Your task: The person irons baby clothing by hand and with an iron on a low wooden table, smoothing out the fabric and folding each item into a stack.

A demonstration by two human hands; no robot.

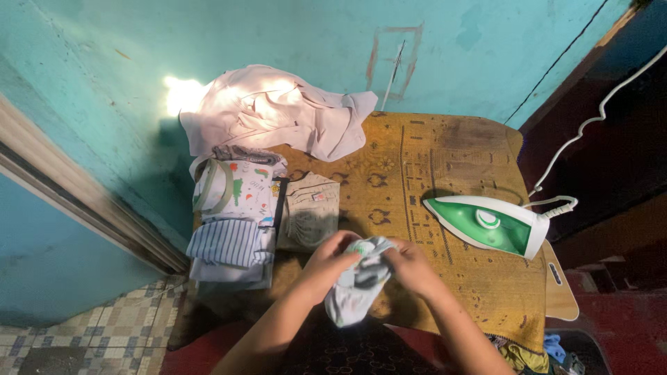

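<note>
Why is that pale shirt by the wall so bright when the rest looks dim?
Head view: a patch of hard light hits the pink shirt and wall, washing out detail; the corners sink into shadow. Both hands, left hand and right hand, and the small garment look slightly soft.

A green-and-white iron (490, 226) lies on the patterned cloth (431, 173), folded clothes (236, 215) nearby.

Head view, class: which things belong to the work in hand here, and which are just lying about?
In hand:
- small pale garment
- left hand and right hand, both gripping it

Lying about:
- green and white iron
- folded clothes stack
- folded beige garment
- crumpled pink shirt
- patterned yellow cloth
</note>
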